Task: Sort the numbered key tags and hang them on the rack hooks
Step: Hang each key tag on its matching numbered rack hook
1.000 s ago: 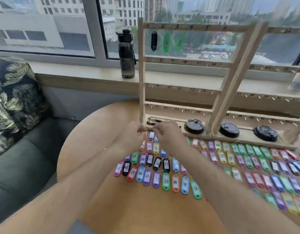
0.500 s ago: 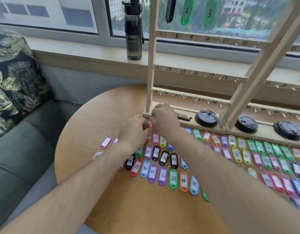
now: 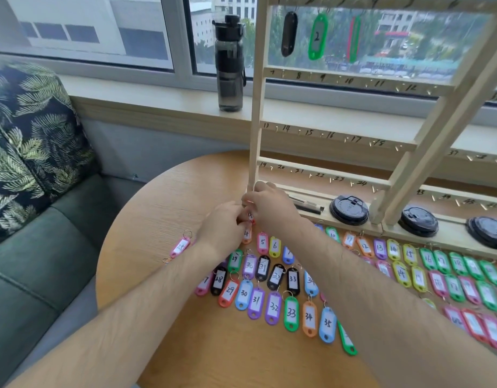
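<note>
Tag 4 [image 3: 250, 215], pinched between the fingertips of the left hand [image 3: 223, 224] and right hand [image 3: 271, 210] just above the table [image 3: 157, 208] beside the rack [image 3: 255, 107], looks light, stiff and slick, best gripped near its ring.

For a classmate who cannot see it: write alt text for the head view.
Left hand and right hand meet over a red key tag at the wooden rack base. Three tags hang on top; dozens of numbered tags cover the round table.
</note>
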